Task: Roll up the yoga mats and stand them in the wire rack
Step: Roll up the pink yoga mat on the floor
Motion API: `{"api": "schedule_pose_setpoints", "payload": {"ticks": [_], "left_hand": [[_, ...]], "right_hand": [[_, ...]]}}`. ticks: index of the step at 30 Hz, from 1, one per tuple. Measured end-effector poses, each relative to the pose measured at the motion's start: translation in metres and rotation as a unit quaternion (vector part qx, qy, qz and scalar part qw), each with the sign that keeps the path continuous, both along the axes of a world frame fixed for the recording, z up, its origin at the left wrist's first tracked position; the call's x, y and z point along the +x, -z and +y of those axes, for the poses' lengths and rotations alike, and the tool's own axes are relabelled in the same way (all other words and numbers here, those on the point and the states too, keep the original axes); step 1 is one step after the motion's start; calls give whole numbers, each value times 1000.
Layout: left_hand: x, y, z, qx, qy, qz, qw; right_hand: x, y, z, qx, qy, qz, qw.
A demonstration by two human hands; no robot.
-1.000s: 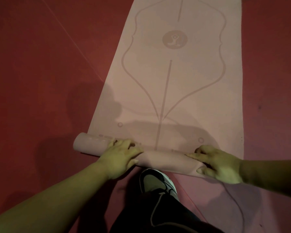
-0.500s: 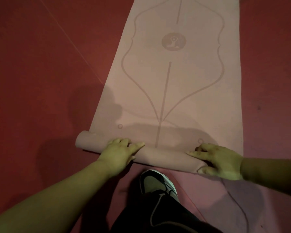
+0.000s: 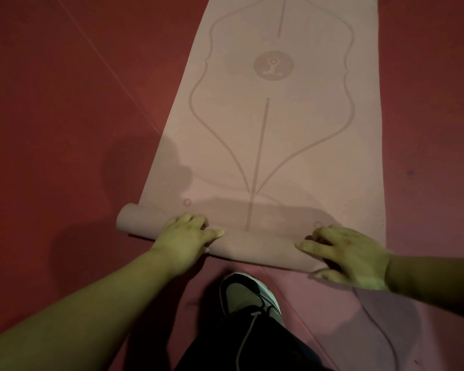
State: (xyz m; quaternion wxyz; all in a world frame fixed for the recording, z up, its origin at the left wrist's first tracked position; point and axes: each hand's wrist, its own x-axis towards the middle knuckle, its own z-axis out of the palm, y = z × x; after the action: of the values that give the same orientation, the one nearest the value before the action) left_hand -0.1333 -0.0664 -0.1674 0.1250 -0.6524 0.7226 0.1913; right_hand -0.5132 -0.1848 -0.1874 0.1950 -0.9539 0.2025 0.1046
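On the red floor (image 3: pixel 65 103), most of the pink yoga mat (image 3: pixel 273 135) is laid out flat, thin and soft, with curvy lines printed on it. Only a small, round roll (image 3: pixel 255 246) has been made at the near end, so most of the rolling is left. The roll is gripped by the left hand (image 3: pixel 182 242) and the right hand (image 3: pixel 351 255), with fingers curled over it.

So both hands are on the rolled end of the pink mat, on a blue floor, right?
Not quite: the floor is red, not blue, as the head view shows. The left hand and right hand do hold the rolled end of the pink mat.
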Motion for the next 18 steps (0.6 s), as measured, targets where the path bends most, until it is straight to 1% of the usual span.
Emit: {"api": "schedule_pose_setpoints", "payload": {"ticks": [3, 6, 9, 13, 18], "left_hand": [[1, -2, -8, 22, 2, -16, 1000], [3, -1, -8, 10, -1, 9, 1000], [4, 0, -5, -11, -9, 36, 999], [4, 0, -2, 3, -19, 26, 999], [14, -1, 4, -36, 1, -18, 999]], "right_hand": [[-3, -3, -5, 34, 19, 47, 998], [-3, -4, -6, 54, 38, 82, 994], [1, -4, -10, 55, 44, 93, 993], [-4, -5, -18, 77, 34, 106, 991], [0, -20, -26, 64, 36, 117, 990]]}}
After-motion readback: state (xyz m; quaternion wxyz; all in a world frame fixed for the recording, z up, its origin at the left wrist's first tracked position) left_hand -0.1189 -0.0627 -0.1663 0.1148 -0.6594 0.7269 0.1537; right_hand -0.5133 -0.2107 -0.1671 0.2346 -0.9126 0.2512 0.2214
